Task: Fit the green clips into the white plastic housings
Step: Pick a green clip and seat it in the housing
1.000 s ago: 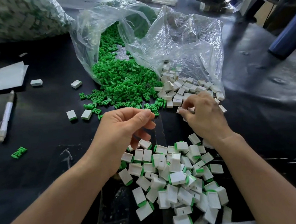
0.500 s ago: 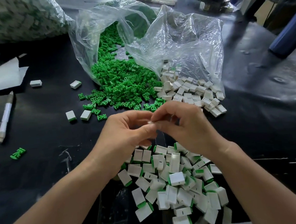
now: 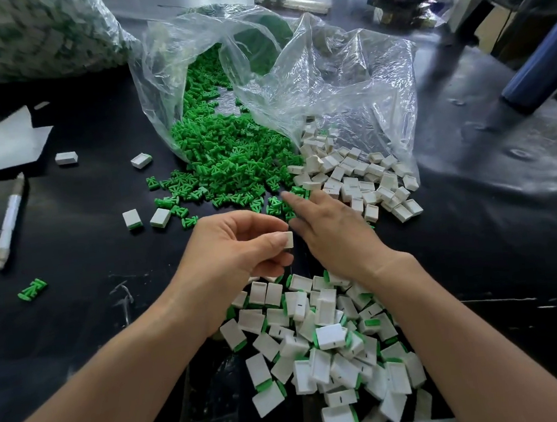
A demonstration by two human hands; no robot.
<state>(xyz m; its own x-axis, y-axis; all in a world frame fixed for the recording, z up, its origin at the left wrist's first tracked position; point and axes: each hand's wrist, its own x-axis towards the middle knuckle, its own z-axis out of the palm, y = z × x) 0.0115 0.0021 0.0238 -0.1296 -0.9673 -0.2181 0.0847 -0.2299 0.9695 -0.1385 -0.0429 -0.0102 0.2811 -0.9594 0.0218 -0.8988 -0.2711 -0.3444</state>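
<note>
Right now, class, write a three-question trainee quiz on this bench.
1. True or false: the left hand pinches a small white plastic housing.
2. The right hand reaches toward: A the pile of loose green plastic clips; B the white pen; C the sheet of paper.
3. Fill in: the heap of finished white housings with green ends lies ___ the person than the clear plastic bag.
Key: 1 true; 2 A; 3 nearer.

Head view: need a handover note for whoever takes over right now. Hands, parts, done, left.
Left hand: pinches one white housing; no clip visible in it.
Right hand: open, fingers stretched over the near edge of the green clips.
Empty housings spill from the clear bag, right of the clips.
Done: pile of fitted housings nearest the person.
Left: many loose clips and empty housings.
</note>
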